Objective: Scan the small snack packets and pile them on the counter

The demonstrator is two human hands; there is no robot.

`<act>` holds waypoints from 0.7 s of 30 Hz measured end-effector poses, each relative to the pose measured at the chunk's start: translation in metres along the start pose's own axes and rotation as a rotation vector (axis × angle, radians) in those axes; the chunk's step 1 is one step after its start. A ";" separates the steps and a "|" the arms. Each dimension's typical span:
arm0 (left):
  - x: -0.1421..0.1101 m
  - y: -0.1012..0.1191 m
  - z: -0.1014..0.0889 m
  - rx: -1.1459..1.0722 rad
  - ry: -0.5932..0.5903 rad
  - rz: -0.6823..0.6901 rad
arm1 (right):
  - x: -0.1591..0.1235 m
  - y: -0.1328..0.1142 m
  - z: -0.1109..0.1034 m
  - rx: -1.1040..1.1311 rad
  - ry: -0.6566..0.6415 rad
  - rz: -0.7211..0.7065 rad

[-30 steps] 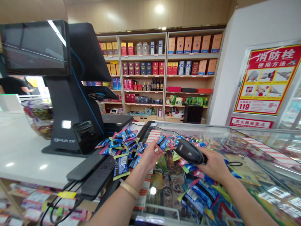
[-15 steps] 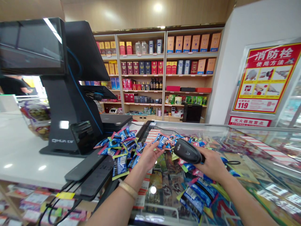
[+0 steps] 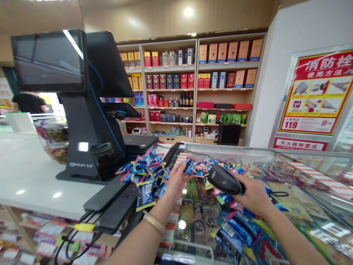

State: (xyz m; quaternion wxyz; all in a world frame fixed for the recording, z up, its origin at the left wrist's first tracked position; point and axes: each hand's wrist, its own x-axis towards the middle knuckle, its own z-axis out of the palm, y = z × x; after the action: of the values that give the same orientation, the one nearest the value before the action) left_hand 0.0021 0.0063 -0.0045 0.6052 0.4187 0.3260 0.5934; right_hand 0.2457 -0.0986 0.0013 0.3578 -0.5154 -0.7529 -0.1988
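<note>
My left hand pinches a small blue snack packet and holds it up above the glass counter. My right hand grips a black barcode scanner, its head pointing at that packet from the right. Between and around the hands lie several loose blue, pink and green packets. One pile of packets lies to the left of my left hand, another spread of packets lies under my right forearm.
A black point-of-sale terminal with two screens stands on the white counter to the left, cables hanging at its front. A flat black keyboard-like pad lies beside the packets. Shelves of boxed goods fill the back wall.
The hands, packet and scanner stay together almost unmoved. The view has shifted slightly, so the terminal sits further right in frame.
</note>
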 end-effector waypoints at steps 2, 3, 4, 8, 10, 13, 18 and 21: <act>0.003 0.007 -0.005 0.317 0.108 0.238 | 0.000 0.000 0.000 -0.007 0.007 -0.003; 0.004 0.011 -0.008 0.528 0.163 0.372 | 0.000 0.000 0.000 -0.007 0.007 -0.003; 0.004 0.015 -0.012 0.756 0.212 0.491 | 0.000 0.000 0.000 -0.005 0.007 -0.002; -0.003 0.031 -0.023 1.536 0.303 0.581 | 0.000 0.002 0.001 -0.005 0.008 0.000; -0.007 0.036 -0.024 1.752 0.282 0.485 | -0.001 0.003 0.001 -0.008 0.012 0.004; -0.012 0.039 -0.022 1.878 0.270 0.435 | -0.001 0.004 0.002 -0.009 0.012 0.018; -0.012 0.029 -0.013 1.706 0.187 0.680 | 0.001 0.002 0.000 -0.002 -0.002 0.043; -0.011 0.011 -0.007 1.545 -0.131 0.744 | 0.002 0.002 0.000 -0.001 -0.002 0.063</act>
State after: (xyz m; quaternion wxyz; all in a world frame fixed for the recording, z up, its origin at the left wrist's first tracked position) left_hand -0.0103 -0.0046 0.0007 -0.0657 0.8264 0.4443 0.3396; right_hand 0.2471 -0.0966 0.0024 0.3625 -0.5392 -0.7367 -0.1874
